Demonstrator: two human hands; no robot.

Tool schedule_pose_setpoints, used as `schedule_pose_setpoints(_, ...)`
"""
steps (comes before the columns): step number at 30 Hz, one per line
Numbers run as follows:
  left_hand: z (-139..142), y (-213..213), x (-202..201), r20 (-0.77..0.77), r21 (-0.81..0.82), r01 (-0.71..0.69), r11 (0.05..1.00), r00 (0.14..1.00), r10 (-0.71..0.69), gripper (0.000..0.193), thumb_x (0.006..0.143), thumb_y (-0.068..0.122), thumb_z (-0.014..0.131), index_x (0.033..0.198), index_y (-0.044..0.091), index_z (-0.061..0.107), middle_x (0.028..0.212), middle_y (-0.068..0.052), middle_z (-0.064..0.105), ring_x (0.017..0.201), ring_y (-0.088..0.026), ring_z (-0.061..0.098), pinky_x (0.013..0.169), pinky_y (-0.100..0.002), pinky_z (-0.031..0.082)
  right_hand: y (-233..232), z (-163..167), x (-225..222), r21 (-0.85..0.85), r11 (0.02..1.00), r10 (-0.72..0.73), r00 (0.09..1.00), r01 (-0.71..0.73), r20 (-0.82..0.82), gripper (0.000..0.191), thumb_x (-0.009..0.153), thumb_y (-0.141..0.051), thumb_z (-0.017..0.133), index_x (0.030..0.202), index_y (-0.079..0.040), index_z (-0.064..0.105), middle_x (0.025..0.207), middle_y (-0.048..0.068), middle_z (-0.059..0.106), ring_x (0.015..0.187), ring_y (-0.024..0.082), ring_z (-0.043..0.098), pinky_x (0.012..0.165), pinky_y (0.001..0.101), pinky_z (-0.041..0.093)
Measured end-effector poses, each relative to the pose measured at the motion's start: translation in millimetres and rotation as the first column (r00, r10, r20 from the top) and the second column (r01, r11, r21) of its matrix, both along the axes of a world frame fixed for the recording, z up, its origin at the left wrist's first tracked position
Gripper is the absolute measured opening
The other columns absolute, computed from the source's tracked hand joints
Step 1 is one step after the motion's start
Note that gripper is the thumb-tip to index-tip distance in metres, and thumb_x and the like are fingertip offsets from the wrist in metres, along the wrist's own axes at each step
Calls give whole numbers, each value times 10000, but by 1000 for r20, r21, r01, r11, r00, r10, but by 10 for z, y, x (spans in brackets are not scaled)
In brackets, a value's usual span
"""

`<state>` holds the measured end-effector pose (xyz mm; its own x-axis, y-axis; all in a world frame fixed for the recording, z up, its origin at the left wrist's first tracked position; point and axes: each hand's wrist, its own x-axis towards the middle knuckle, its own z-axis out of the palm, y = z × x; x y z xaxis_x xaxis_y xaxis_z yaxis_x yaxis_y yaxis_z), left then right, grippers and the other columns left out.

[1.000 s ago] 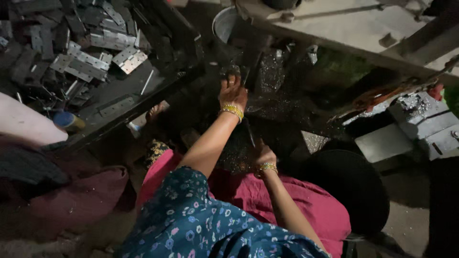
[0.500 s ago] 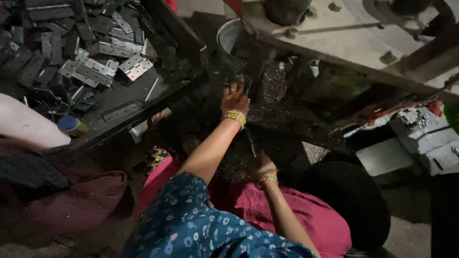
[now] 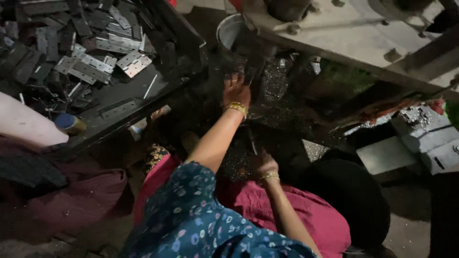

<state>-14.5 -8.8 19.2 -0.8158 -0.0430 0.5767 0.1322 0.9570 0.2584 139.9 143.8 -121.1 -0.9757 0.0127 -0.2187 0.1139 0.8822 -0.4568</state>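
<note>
Head view shows our left hand (image 3: 236,91) stretched forward into the dark machine bed (image 3: 277,102), fingers spread on a surface strewn with glittering metal shavings (image 3: 275,81); we cannot tell whether it grips anything. Our right hand (image 3: 264,165) sits nearer our lap, closed on a thin dark rod (image 3: 251,141). A tray of flat metal hinges (image 3: 103,59) lies well apart to the left, a metal bucket (image 3: 230,29) just beyond.

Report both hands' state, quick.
Left hand: reaching into the dark machine area, grip cannot be told.
Right hand: low by lap, grip cannot be told.
</note>
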Motion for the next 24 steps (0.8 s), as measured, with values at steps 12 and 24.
schedule_pose_setpoints(12, 173, 12, 55, 329, -229, 52, 972, 944, 27, 362, 934, 286, 571, 1226, 169, 751, 1647, -90, 304, 1487, -319, 276, 1113, -473, 300, -173, -136, 227, 56, 997, -47, 991, 54, -127, 417, 913, -318, 547, 1258, -96, 625, 1001, 262, 727, 906, 467, 700, 747, 568, 571)
schedule_pose_setpoints(24, 129, 272, -200, 220, -266, -16, 964, 972, 77, 405, 975, 254, 563, 1327, 108, 699, 1557, -137, 476, 1426, -309, 385, 1108, -448, 336, -91, -46, 141, 203, 979, 37, 978, 6, -207, 391, 906, -399, 603, 1055, -41, 648, 780, 205, 722, 721, 417, 722, 624, 531, 594)
